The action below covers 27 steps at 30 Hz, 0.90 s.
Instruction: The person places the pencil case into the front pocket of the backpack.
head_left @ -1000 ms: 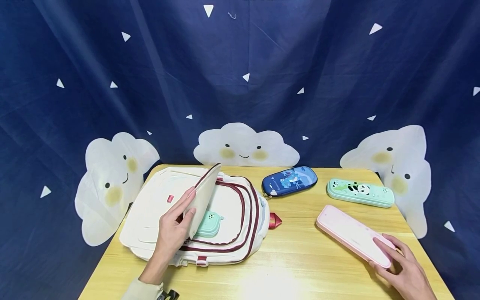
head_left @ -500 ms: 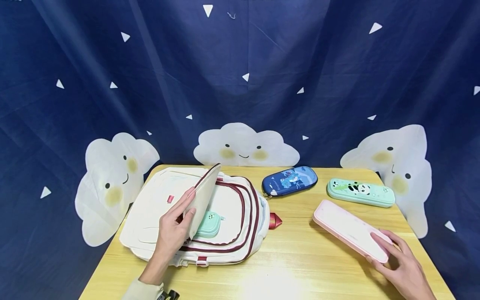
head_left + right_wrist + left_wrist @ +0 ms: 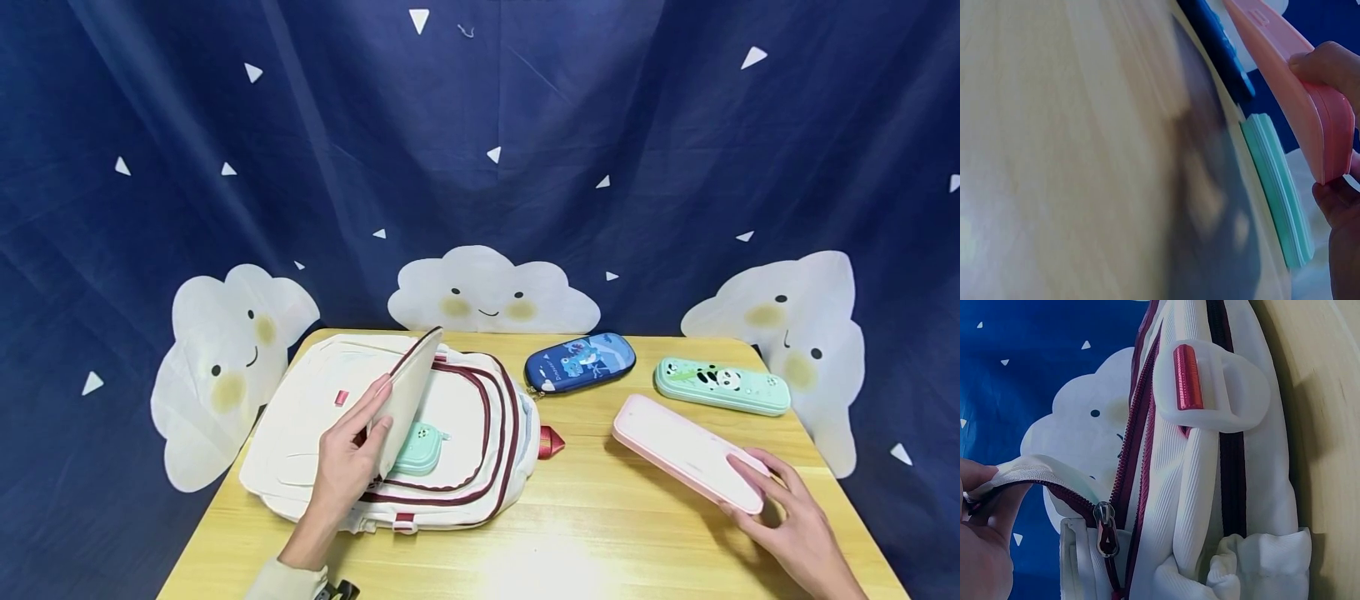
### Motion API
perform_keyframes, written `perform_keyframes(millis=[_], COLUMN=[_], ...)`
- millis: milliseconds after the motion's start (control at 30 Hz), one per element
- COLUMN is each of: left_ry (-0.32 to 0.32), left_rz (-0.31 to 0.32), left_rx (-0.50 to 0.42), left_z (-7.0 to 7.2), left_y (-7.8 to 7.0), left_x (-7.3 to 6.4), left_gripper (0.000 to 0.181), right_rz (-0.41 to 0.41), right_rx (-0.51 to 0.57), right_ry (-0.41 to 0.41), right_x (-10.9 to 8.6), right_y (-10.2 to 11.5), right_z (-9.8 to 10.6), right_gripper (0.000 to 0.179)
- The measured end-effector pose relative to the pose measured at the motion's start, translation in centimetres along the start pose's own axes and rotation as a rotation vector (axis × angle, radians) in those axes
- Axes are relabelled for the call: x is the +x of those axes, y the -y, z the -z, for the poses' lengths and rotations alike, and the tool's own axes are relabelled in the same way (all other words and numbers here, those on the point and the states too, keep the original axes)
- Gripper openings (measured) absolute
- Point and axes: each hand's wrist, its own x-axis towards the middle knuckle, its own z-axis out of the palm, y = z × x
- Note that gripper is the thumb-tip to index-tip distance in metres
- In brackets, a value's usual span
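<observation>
A white backpack [image 3: 300, 400] with dark red zips lies flat at the left of the table. My left hand [image 3: 348, 450] pinches the edge of its unzipped front flap [image 3: 408, 392] and holds it raised. Beneath the flap shows part of a mint green case [image 3: 418, 448], the rest hidden. In the left wrist view, a zip pull [image 3: 1106, 528] hangs near the held flap. My right hand [image 3: 787, 517] grips the near end of a pink pencil case [image 3: 690, 450] with a white lid. The right wrist view shows this pink case [image 3: 1291, 81] held above the table, its shadow below.
A blue pencil case [image 3: 579, 363] lies at the back middle. To its right is a mint green pencil case [image 3: 720, 385] with a panda. A red strap loop [image 3: 550, 442] sticks out from the backpack's right side. Behind the table [image 3: 600, 508] hangs a dark blue curtain [image 3: 480, 125].
My right hand has lifted the pink pencil case and carried it a little to the left, its far end raised. The left hand and flap have stayed in place.
</observation>
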Motion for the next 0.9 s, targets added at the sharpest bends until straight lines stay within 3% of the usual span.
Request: perform_keyframes(millis=[333, 700, 900], left_ry=[0.0, -0.003, -0.006], left_rz=[-0.004, -0.009, -0.019], left_rx=[-0.004, 0.005, 0.003], left_z=[0.0, 0.0, 0.0], left_y=[0.1, 0.2, 0.1], left_x=[0.0, 0.1, 0.1], left_gripper=[0.05, 0.05, 0.05], right_rz=[0.051, 0.001, 0.018], right_rx=[0.109, 0.138, 0.168], right_ry=[-0.03, 0.027, 0.027], right_x=[1.4, 2.7, 3.6], right_y=[1.2, 2.6, 3.3], right_z=[-0.8, -1.8, -2.4], right_gripper=[0.079, 0.073, 0.072])
